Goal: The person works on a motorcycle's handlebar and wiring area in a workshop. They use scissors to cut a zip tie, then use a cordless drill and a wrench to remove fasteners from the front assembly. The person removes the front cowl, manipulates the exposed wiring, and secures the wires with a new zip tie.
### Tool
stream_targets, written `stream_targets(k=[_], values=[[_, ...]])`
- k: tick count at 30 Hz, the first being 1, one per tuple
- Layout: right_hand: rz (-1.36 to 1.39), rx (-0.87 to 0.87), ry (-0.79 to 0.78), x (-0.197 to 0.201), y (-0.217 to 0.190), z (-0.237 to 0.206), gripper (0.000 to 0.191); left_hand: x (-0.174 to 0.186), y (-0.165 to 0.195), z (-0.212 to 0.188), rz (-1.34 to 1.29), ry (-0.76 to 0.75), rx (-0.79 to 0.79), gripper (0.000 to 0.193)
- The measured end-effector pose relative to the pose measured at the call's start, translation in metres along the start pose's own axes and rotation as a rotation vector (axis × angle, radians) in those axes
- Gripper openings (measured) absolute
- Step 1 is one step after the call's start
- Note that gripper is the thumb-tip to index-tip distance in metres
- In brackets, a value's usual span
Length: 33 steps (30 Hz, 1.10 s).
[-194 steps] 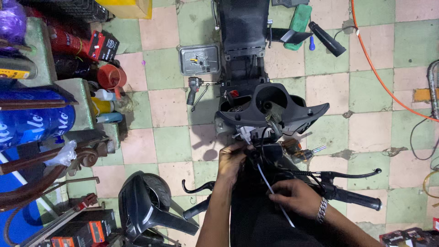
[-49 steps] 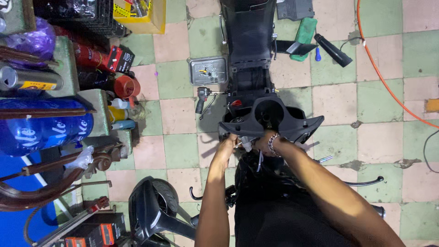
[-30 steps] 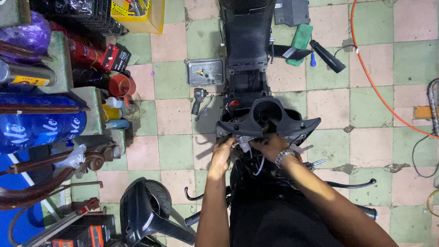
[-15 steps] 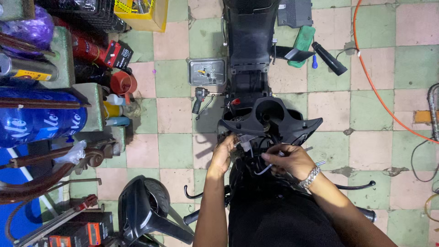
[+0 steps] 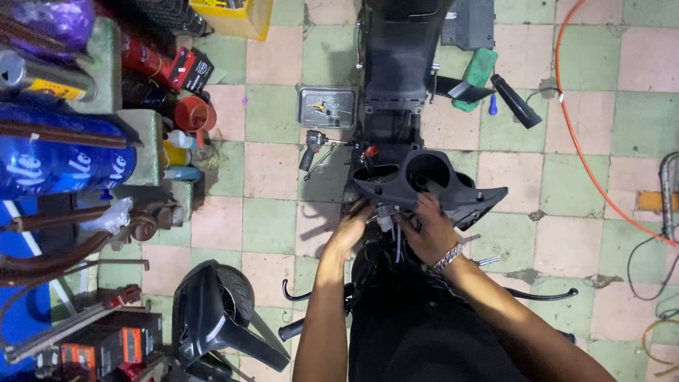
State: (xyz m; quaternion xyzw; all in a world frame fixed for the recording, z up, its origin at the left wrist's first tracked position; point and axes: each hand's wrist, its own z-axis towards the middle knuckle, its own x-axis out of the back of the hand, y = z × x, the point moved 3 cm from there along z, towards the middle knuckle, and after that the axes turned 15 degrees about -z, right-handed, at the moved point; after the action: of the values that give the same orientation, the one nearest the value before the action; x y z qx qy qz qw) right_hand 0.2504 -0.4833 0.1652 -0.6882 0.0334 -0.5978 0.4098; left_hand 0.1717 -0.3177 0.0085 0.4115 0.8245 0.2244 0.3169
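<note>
The black moulded-plastic scooter instrument housing with two round gauge openings (image 5: 424,185) sits atop the stripped scooter's front, over the checked tile floor (image 5: 272,173); it looks light and stiff but likely brittle at its thin edges, best gripped by its lower rim. The left hand (image 5: 351,226) curls its fingers on the rim's left underside. The right hand (image 5: 433,228), wearing a metal bracelet (image 5: 447,257), closes its fingers on the pale wiring (image 5: 387,219) beneath, both forearms reaching forward.

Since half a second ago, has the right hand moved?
Yes. The right hand has gone up and left, closer against the black dash housing, beside the left hand.
</note>
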Motion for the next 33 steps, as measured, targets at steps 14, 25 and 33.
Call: stream_targets(k=[14, 25, 33], values=[[0.115, -0.192, -0.556, -0.069, 0.069, 0.034, 0.034, -0.003, -0.003, 0.015, -0.243, -0.046, -0.088, 0.044], [-0.127, 0.081, -0.446, -0.059, 0.067, 0.044, 0.035, 0.002, -0.024, 0.025, -0.298, -0.025, -0.114, 0.048], [-0.145, 0.115, -0.460, -0.046, 0.052, 0.048, 0.037, 0.009, -0.022, 0.022, -0.084, -0.367, -0.012, 0.097]])
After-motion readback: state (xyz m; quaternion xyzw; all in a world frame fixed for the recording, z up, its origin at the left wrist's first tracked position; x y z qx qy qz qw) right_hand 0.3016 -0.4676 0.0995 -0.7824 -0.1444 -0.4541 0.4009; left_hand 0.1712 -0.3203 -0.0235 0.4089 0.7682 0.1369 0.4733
